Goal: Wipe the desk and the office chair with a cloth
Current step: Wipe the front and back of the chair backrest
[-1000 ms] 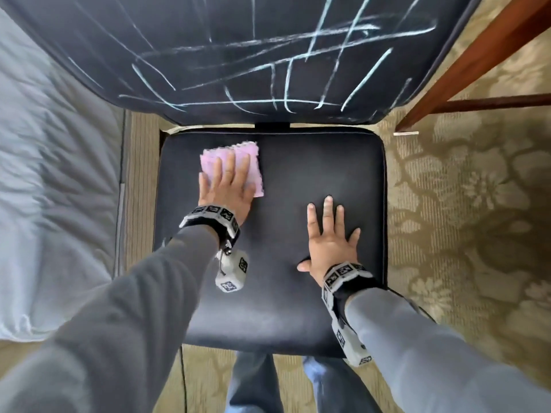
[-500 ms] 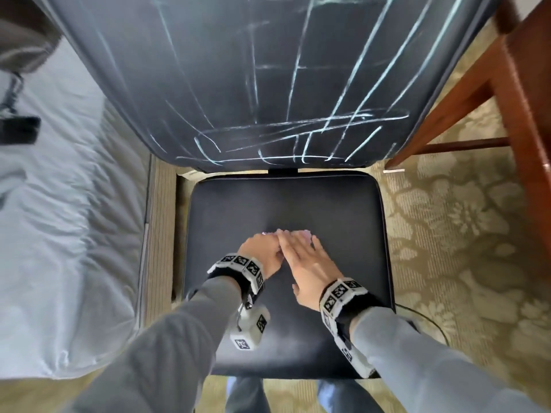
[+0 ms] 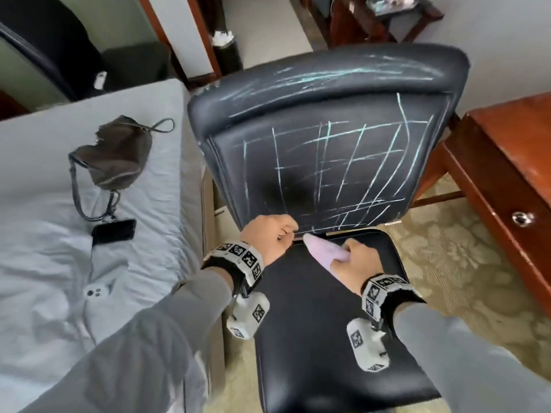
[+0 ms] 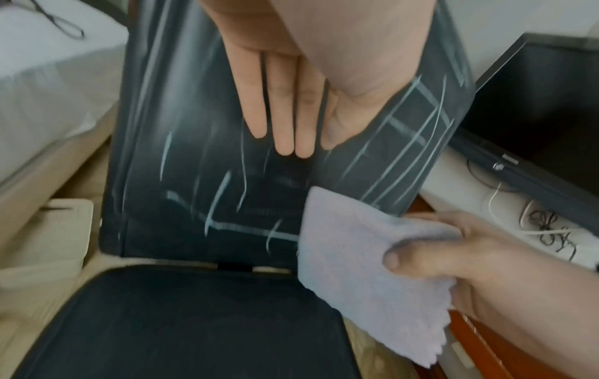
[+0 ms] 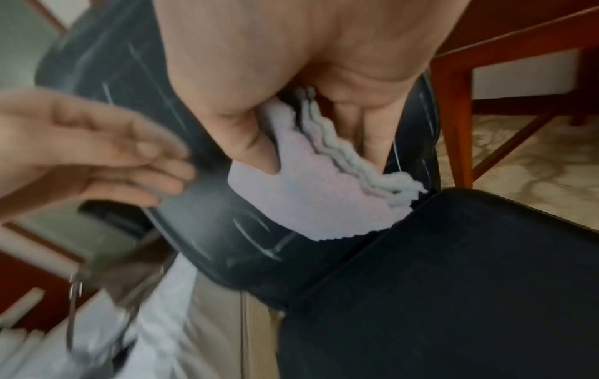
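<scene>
The black office chair has light blue scribbles across its backrest and a plain black seat. My right hand grips a folded pink cloth just above the seat's back edge, near the bottom of the backrest. The right wrist view shows the cloth pinched between thumb and fingers. My left hand hovers beside it at the backrest's lower left; in the left wrist view its fingers are straight and hold nothing. The wooden desk stands to the right.
A bed with a grey sheet runs along the chair's left; on it lie a brown bag, a black phone and a white phone. Patterned carpet lies between chair and desk. A dark screen shows in the left wrist view.
The cloth has passed from my left hand to my right. Both hands have left the seat and risen to the bottom of the backrest. The head view has tilted up.
</scene>
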Action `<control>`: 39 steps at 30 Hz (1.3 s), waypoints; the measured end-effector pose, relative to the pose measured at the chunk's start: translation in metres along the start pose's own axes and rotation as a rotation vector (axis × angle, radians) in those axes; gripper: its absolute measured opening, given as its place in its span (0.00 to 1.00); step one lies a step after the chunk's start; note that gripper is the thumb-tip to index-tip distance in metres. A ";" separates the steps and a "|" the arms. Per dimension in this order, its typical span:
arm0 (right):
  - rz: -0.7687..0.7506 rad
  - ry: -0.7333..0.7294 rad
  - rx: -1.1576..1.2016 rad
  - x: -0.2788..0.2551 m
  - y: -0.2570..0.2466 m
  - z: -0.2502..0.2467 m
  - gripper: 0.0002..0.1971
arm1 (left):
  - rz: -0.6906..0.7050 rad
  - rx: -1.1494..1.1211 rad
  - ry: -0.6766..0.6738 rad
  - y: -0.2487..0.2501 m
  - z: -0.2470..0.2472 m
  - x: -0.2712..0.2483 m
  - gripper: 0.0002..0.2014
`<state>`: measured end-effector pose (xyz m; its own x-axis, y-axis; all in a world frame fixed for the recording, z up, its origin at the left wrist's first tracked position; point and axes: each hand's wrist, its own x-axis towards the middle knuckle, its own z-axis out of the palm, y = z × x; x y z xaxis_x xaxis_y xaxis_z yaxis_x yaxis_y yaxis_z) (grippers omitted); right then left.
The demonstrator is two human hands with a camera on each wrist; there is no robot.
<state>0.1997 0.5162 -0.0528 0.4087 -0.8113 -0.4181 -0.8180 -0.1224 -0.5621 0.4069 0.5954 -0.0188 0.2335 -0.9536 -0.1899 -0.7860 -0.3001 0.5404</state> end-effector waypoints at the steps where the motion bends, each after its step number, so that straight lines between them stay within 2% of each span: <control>1: 0.009 0.064 0.050 -0.003 -0.013 -0.013 0.10 | 0.012 0.008 0.057 0.003 -0.023 0.000 0.11; 6: -0.034 0.369 0.186 -0.008 -0.076 -0.074 0.07 | 0.078 0.058 0.277 0.021 -0.117 0.006 0.10; 9: -0.098 0.468 0.240 -0.002 -0.107 -0.105 0.06 | 0.064 0.006 0.418 0.029 -0.149 0.009 0.10; 13: -0.215 0.562 0.378 0.006 -0.140 -0.133 0.10 | -0.075 -0.049 0.696 0.027 -0.174 0.009 0.11; 16: -0.374 0.621 0.380 0.010 -0.165 -0.146 0.11 | -0.277 -0.104 0.812 0.016 -0.187 0.011 0.17; 19: -0.537 0.629 0.328 0.019 -0.193 -0.149 0.12 | -0.462 -0.149 0.757 0.005 -0.194 0.017 0.24; 23: -0.665 0.582 0.174 0.034 -0.240 -0.137 0.11 | -0.526 -0.153 0.599 -0.019 -0.200 0.027 0.27; 26: -0.680 0.521 0.044 0.043 -0.275 -0.125 0.08 | -0.495 -0.213 0.527 -0.041 -0.205 0.044 0.30; 27: -0.673 0.494 -0.022 0.046 -0.286 -0.120 0.11 | -0.471 -0.226 0.498 -0.050 -0.206 0.049 0.30; 29: -0.638 0.432 -0.105 0.056 -0.307 -0.110 0.16 | -0.368 -0.229 0.430 -0.062 -0.205 0.061 0.23; 31: -0.701 0.399 -0.170 0.061 -0.324 -0.099 0.19 | -0.303 -0.213 0.393 -0.066 -0.207 0.072 0.13; 33: -0.803 0.357 -0.382 0.067 -0.336 -0.084 0.18 | -0.243 -0.212 0.411 -0.068 -0.210 0.077 0.20; 34: -0.804 0.303 -0.527 0.071 -0.340 -0.076 0.19 | -0.233 -0.222 0.414 -0.069 -0.212 0.079 0.22; 36: -0.770 0.218 -0.695 0.080 -0.340 -0.064 0.22 | -0.234 -0.247 0.399 -0.073 -0.212 0.081 0.18; 38: -0.773 0.211 -0.685 0.089 -0.329 -0.068 0.26 | -0.250 -0.286 0.381 -0.077 -0.211 0.082 0.12; 39: -0.761 0.227 -0.655 0.093 -0.320 -0.076 0.28 | -0.257 -0.316 0.375 -0.078 -0.211 0.083 0.14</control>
<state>0.4684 0.4364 0.1425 0.8804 -0.4693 0.0686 -0.4626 -0.8816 -0.0939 0.6080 0.5344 0.0962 0.6285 -0.7742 -0.0744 -0.4801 -0.4614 0.7461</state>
